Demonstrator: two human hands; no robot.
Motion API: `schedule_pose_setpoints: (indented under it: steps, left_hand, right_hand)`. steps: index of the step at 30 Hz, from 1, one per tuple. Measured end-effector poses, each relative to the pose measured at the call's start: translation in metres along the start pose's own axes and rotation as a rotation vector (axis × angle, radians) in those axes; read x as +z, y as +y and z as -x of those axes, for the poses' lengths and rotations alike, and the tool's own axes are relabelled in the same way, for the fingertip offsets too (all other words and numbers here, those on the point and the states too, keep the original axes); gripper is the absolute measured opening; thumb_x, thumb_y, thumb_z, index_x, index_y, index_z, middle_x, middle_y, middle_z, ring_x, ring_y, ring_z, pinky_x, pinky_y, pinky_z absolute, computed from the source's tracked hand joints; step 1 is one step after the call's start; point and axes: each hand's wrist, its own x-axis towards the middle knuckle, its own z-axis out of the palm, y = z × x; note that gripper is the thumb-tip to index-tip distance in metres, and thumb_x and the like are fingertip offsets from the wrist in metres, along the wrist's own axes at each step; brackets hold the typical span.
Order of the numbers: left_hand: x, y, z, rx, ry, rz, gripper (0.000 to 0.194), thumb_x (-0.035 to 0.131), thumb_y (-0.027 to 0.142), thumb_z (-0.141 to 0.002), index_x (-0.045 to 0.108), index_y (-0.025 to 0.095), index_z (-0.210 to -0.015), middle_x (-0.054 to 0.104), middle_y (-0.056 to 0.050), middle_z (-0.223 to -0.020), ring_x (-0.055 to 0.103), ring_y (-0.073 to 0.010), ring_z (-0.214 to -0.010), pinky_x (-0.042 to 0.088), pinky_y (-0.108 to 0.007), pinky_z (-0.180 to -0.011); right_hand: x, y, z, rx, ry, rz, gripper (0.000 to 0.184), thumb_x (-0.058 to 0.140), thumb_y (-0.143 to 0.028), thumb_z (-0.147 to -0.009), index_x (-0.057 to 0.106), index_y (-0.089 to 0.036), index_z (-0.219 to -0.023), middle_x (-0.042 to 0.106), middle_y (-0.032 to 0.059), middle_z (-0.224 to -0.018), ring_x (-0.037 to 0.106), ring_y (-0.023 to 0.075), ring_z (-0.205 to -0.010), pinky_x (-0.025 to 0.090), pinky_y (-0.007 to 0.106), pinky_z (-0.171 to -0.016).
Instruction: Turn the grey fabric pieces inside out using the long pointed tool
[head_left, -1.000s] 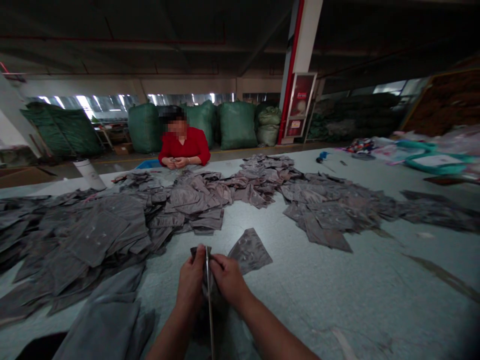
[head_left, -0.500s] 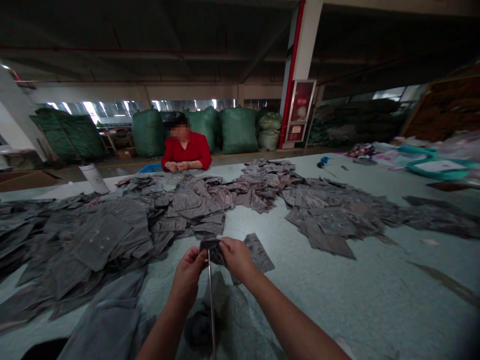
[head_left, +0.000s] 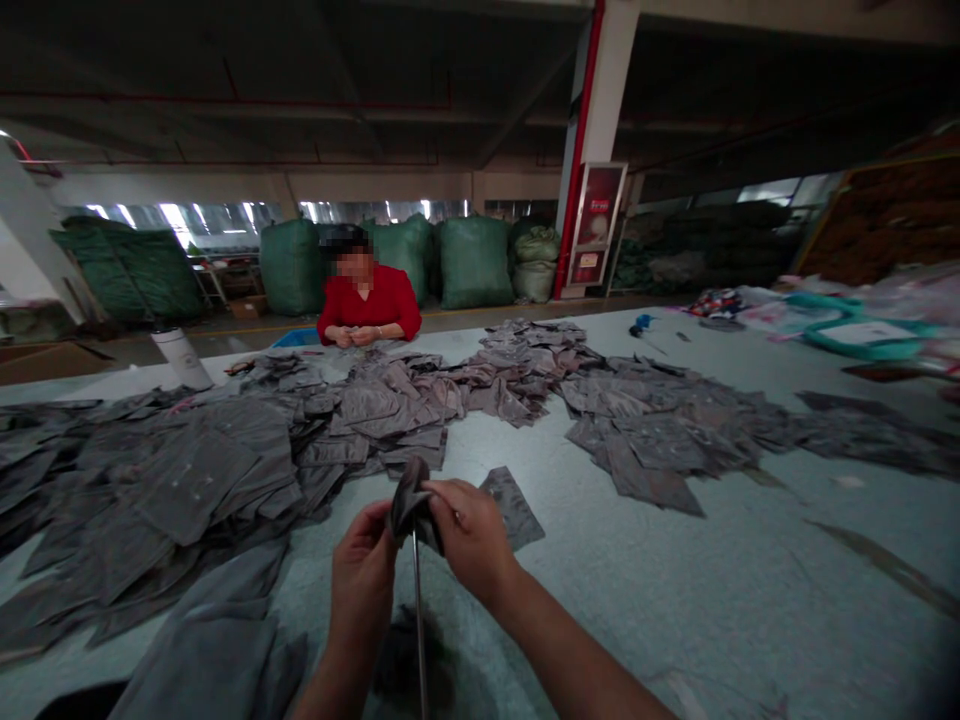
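Between my two hands is a small dark grey fabric piece [head_left: 410, 495], folded over the top end of a thin metal rod [head_left: 420, 620]. My left hand [head_left: 366, 565] pinches its left side with thumb and fingers. On the other side my right hand [head_left: 472, 535] grips the cloth, fingers bent over it. The rod rises from the bottom edge of the view, and its tip is hidden inside the fabric. Just beyond my right hand, a single flat grey piece [head_left: 514, 507] lies on the pale green table [head_left: 645, 600].
A large heap of grey fabric pieces [head_left: 199, 455] spreads on the left, another pile [head_left: 645, 430] on the right. A white bottle [head_left: 182, 360] stands at the far left. Across the table sits a person in red [head_left: 369, 305]. A blue-handled tool [head_left: 641, 325] lies at the back.
The fabric piece, spread flat across the rod tip before, is now bunched and raised upright. My right hand has turned inward over it; my left hand has shifted slightly left and lower.
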Motion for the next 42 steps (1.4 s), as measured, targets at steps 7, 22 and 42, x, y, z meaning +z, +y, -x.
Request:
schedule_pose_setpoints:
  steps: [7,22,42]
  left_hand:
    - [-0.001,-0.011,0.016,-0.029,0.028,-0.038,0.018,0.069,0.029,-0.063,0.057,0.018,-0.070,0.059,0.004,-0.063,0.051,-0.0107,-0.061,0.040,-0.018,-0.061]
    - [-0.001,0.034,-0.007,-0.296,-0.089,0.068,0.040,0.068,0.037,-0.061,0.060,0.017,-0.093,0.068,-0.007,-0.082,0.061,-0.0185,-0.071,0.048,-0.026,-0.061]
    - [-0.007,0.015,0.003,-0.343,0.011,0.079,0.040,0.072,0.039,-0.055,0.057,0.018,-0.086,0.067,-0.001,-0.073,0.060,-0.0144,-0.064,0.048,-0.022,-0.058]
  right_hand:
    - [0.013,0.000,0.023,-0.231,0.111,0.094,0.026,0.042,-0.013,-0.082,0.059,-0.016,-0.101,0.061,0.0101,-0.100,0.055,0.0178,-0.093,0.047,0.031,-0.080]
    - [0.009,-0.004,0.016,-0.424,-0.036,0.100,0.026,0.041,-0.008,-0.074,0.059,-0.015,-0.090,0.058,0.0130,-0.108,0.052,0.0194,-0.104,0.044,0.035,-0.090]
    - [0.029,-0.010,0.047,-0.407,0.131,-0.007,0.035,0.041,-0.004,-0.074,0.048,-0.019,-0.105,0.062,0.0079,-0.094,0.057,0.0182,-0.090,0.043,0.038,-0.088]
